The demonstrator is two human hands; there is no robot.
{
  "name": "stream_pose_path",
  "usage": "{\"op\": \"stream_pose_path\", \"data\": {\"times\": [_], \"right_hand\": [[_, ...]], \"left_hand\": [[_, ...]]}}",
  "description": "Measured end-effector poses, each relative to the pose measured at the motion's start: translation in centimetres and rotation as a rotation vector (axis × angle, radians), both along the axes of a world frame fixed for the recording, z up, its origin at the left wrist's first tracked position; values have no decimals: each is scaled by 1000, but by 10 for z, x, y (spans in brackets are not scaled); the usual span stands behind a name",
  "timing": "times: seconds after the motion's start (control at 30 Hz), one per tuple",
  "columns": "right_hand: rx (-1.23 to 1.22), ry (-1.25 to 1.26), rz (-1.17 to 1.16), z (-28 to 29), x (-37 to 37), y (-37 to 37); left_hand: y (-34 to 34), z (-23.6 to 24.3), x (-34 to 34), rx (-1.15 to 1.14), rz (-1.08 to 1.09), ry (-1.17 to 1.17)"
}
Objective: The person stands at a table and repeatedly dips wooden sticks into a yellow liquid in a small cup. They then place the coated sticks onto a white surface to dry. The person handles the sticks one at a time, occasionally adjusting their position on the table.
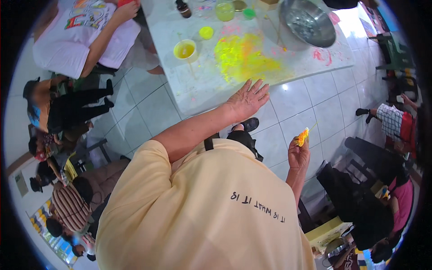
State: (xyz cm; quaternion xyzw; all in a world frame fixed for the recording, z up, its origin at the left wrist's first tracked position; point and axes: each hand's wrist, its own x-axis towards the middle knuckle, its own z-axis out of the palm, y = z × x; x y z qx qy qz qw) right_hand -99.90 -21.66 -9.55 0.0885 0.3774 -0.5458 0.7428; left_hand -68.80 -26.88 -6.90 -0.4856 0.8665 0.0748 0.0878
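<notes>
My left hand (249,101) reaches over the near edge of the white table (198,94), its fingers spread and nothing in them. Just beyond its fingertips lies a smear of bright yellow and orange colour (243,56) on the tabletop. Off to the right, away from the table, my right hand (299,156) has its fingers closed round a small orange-and-yellow lump (303,136). A thin yellow-green strand sticks out of the lump's top. What exactly the lump is, I cannot make out.
On the table stand a metal bowl (308,22), a white tub of yellow liquid (185,50), a yellow disc (206,33), a glass of greenish liquid (225,11) and a dark bottle (183,9). A person in a white shirt (90,36) is at its left side. Others sit around.
</notes>
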Motion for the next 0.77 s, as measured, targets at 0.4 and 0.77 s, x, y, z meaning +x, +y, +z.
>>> {"op": "stream_pose_path", "data": {"times": [0.4,0.77], "right_hand": [[56,-18,-207,-17,-37,12],[38,13,-274,-39,-90,27]], "left_hand": [[-93,-45,-72,-160,-133,-83],[-57,-37,-87,-54,-207,-36]]}}
